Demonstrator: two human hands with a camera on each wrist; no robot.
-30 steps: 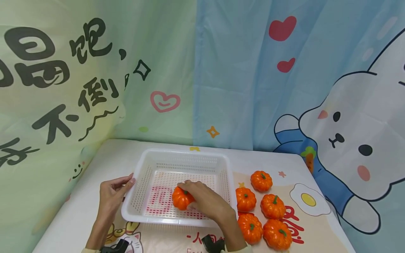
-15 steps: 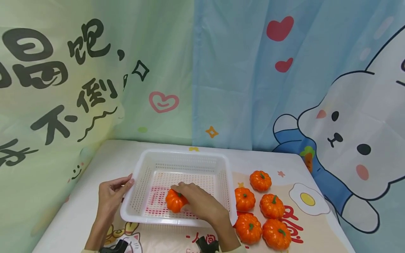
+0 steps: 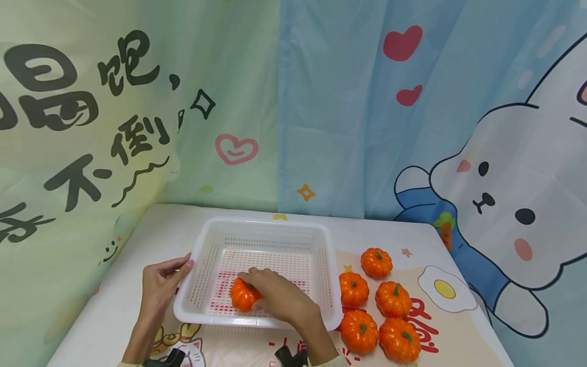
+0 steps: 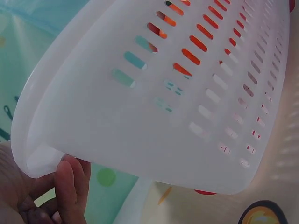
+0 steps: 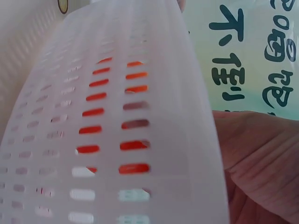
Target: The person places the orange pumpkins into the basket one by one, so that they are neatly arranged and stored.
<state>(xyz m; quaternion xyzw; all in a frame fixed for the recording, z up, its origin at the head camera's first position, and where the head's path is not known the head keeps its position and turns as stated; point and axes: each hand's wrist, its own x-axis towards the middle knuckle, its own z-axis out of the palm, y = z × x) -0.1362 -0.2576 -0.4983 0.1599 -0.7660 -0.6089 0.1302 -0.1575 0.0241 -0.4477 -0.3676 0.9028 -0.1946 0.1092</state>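
Observation:
A small orange toy pumpkin point(image 3: 241, 295) is inside a white plastic basket point(image 3: 268, 322), over the left front part of its perforated floor. My right hand point(image 3: 282, 298) grips the pumpkin from above and from its right side. Whether it touches the floor, I cannot tell. At the basket's left rim, my left hand point(image 3: 160, 285) pinches the edge between thumb and fingers. The left wrist view shows those fingers point(image 4: 70, 186) under the rim. Orange shows through the slots of the basket wall point(image 5: 177, 140) in the right wrist view, with part of the right hand point(image 5: 261, 158) behind it.
Several more pumpkins point(image 3: 393, 299) lie on the patterned tablecloth right of the basket, the nearest ones against its right side. A printed curtain point(image 3: 321, 112) hangs behind the table point(image 3: 174, 224).
My right hand has moved left inside the basket with the pumpkin, toward the left front. My left hand stays at the rim. The head view has shifted slightly.

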